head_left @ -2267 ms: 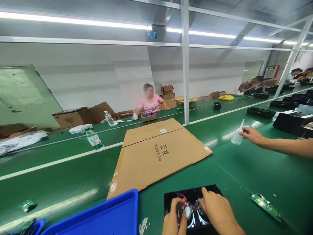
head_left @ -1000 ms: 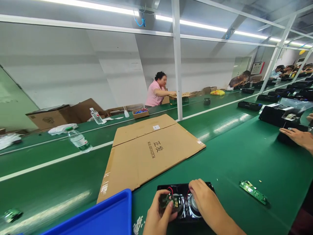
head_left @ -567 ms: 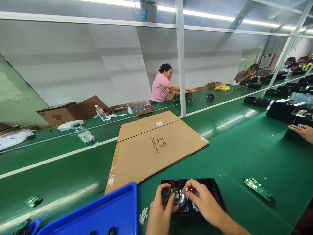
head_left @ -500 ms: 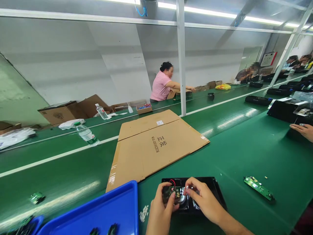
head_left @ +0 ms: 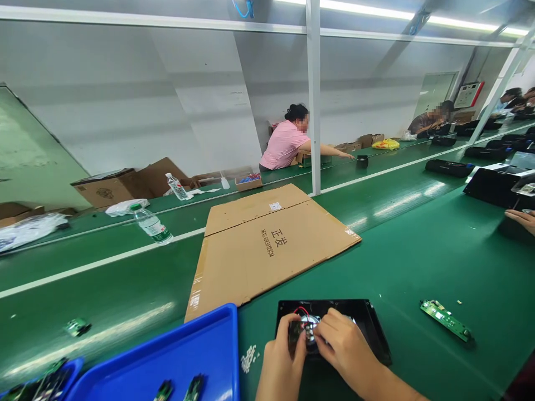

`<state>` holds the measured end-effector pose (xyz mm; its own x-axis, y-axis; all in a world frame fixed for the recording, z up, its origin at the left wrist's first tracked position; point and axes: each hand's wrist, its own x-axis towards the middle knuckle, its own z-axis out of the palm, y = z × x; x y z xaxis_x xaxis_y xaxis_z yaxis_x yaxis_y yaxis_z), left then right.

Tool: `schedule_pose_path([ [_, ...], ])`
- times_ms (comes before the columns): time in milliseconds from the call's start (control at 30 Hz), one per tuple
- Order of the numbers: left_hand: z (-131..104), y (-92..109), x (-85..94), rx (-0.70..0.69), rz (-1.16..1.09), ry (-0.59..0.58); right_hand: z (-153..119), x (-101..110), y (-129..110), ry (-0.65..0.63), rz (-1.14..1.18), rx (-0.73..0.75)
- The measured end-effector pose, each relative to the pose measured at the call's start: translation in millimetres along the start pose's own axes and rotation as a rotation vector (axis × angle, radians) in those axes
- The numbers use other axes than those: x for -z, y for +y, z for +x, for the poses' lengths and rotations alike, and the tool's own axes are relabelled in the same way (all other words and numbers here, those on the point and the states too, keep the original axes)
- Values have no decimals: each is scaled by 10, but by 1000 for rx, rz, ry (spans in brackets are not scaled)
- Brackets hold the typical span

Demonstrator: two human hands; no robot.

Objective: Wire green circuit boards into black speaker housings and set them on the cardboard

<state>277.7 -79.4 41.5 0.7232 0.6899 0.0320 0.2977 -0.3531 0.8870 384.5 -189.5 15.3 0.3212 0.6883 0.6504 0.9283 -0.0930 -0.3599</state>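
My left hand (head_left: 279,359) is closed around a small dark green circuit board (head_left: 295,336), thumb in front and fingers behind. Red wires (head_left: 300,309) loop up behind the board. My right hand (head_left: 346,342) pinches at the board's right edge; its fingertips mostly cover a small white connector. Both hands are over a shallow black plastic housing (head_left: 375,328), partly hidden by them, with round silvery speaker parts inside. Left of the housing lies a small pile of white bits (head_left: 248,358).
A blue tray (head_left: 209,342) with a few boards stands at lower left. Flattened cardboard (head_left: 238,256) lies ahead, beside a water bottle (head_left: 152,225). A long green board (head_left: 446,319) lies at right. Across the line a person in pink (head_left: 282,145) reaches out; another person's hand (head_left: 522,220) shows at far right.
My right hand has brought the white connector left against the board, and its fingers now cover it. The person in pink has stretched an arm further right toward a small black object.
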Motion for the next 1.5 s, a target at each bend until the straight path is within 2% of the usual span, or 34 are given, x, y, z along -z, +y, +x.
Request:
schedule_pose_path([
  [133,-3,2,-22,-2,60,-5,12,1,0,-7,-99,82],
  [333,-3,12,-29,-14,77,8,20,37,-10,-56,-87,86],
  [533,-33,-75,-68,-88,262,-18,9,0,-7,-5,-111,120],
  [633,-28,-109,-54,-122,278,-67,-5,9,11,-48,-73,58],
  [800,13,-144,34,-219,207,-168,4,29,48,-172,-11,-129],
  [1000,41,-54,119,-183,41,-233,-1,-8,13,-231,-61,-113],
  [1100,39,31,111,-116,-30,-199,33,61,-38,-270,-18,-176],
  [1167,32,82,99,-58,-53,-135,72,128,-49,-318,44,-276],
  [1300,2,137,97,4,75,15,135,205,-15,-419,83,-495],
  [1433,-25,131,117,-5,206,80,140,173,20,-548,-93,-532],
  [1500,-27,122,126,-6,205,92,138,173,39,-520,-28,-562],
])
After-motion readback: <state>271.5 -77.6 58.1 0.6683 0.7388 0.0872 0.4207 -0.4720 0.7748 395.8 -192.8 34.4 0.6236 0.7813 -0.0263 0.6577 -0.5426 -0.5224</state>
